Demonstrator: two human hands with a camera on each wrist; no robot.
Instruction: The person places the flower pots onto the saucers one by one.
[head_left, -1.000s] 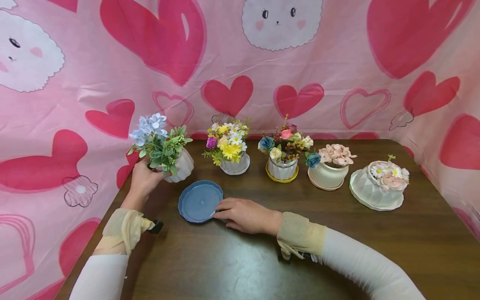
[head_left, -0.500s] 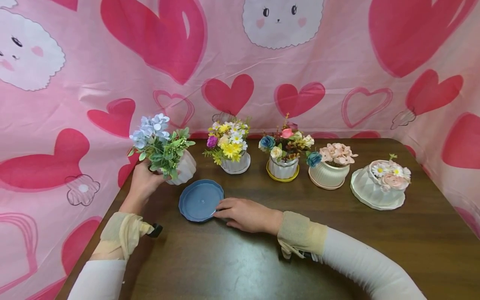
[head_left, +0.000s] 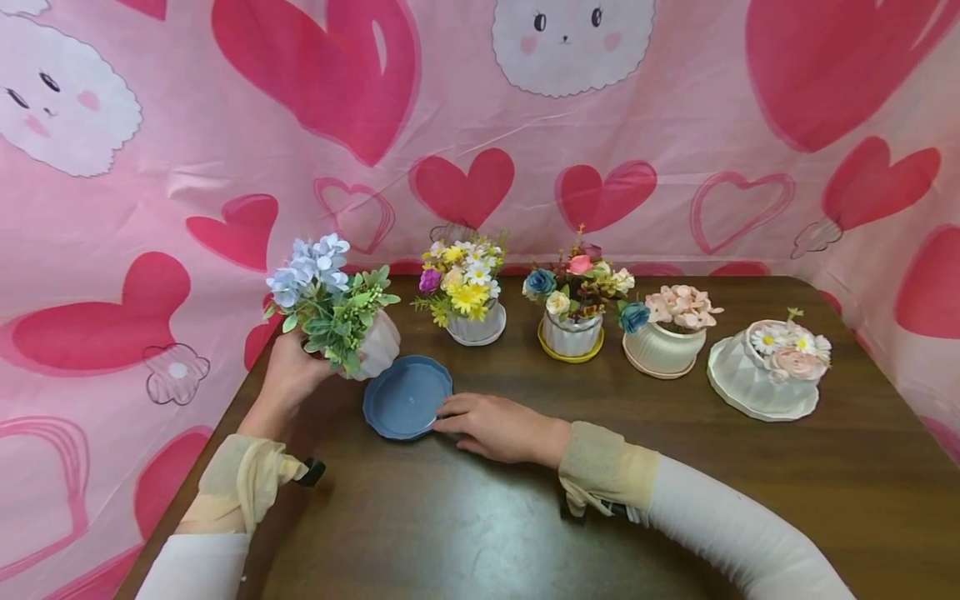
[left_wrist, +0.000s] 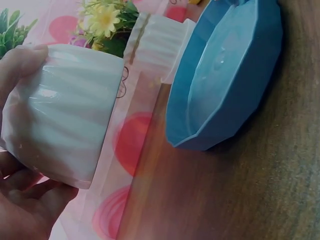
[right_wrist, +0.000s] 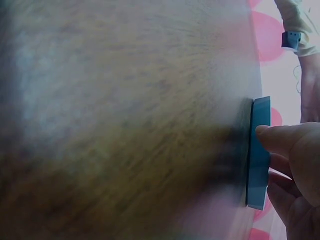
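Note:
My left hand (head_left: 296, 375) grips a white fluted flowerpot (head_left: 381, 348) with blue flowers (head_left: 307, 271) and green leaves. The pot leans and hangs above the table, at the back left edge of a blue saucer (head_left: 405, 400). In the left wrist view, the thumb and fingers curl round the pot's wall (left_wrist: 70, 110), with a gap between its base and the saucer (left_wrist: 225, 80). My right hand (head_left: 498, 427) pinches the saucer's right rim; the right wrist view shows the thumb on the outer wall (right_wrist: 259, 160). The saucer lies flat on the table.
Along the back of the brown table (head_left: 480, 517) stand potted flowers on saucers: a yellow-and-white bouquet (head_left: 465, 287), mixed roses (head_left: 577, 283), pale pink blooms (head_left: 681, 308) and a white pot (head_left: 765, 375) at the right. A pink heart-print cloth (head_left: 450, 100) hangs behind.
The left hand has brought the pot slightly right and nearer, closer over the saucer. The right hand has stayed at the saucer's rim. The head view has shifted a little.

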